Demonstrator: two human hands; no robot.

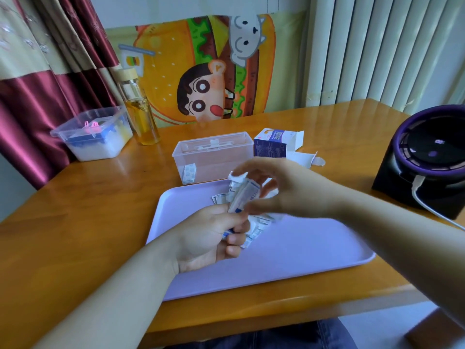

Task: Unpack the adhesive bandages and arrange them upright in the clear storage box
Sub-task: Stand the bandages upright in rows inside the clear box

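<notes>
My left hand (214, 235) grips a bundle of white-and-blue wrapped adhesive bandages (242, 197) above the lilac tray (302, 248). Over the top of that bundle, my blurred right hand (279, 187) has its fingers curled and its fingertips on the wrappers. More loose bandages (259, 224) lie on the tray under both hands. Behind the tray stands the clear storage box (214, 157), lid off, with a few bandages (189, 174) leaning upright in its left corner. The opened blue-and-white bandage carton (273, 144) lies to the right of the clear box.
A glass bottle of yellow liquid (141, 114) and a clear tub of blue and white items (93, 134) stand at the back left. A black and purple round device (427, 159) with a white cable sits at the right edge of the wooden table (88, 210).
</notes>
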